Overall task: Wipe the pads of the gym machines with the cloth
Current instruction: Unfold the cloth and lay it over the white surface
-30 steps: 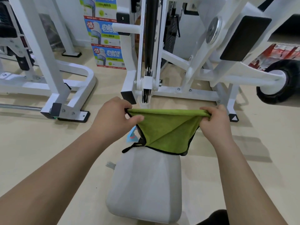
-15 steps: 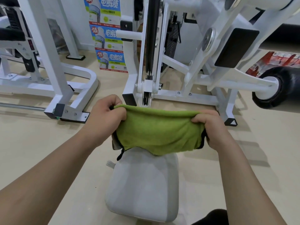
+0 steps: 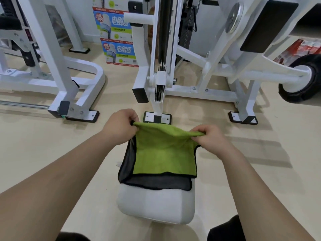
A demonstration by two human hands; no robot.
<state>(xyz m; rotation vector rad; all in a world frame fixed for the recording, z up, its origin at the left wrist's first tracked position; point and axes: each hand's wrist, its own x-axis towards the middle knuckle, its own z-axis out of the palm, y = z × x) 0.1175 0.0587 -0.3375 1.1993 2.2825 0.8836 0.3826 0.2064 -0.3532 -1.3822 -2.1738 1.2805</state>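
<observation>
Since half a second ago, the cloth [image 3: 165, 153] is unrolled from a bunch into a hanging sheet, green face forward, with a dark layer shown below. Its top corners are pinched by the left hand [image 3: 121, 126] and the right hand [image 3: 211, 139], which are held apart. Its lower edge is hung over the far end of the grey seat pad [image 3: 156, 204], near the white machine frame [image 3: 161, 80].

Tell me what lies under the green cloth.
The pale seat pad: its near half shows, the far part is hidden by the cloth.
</observation>
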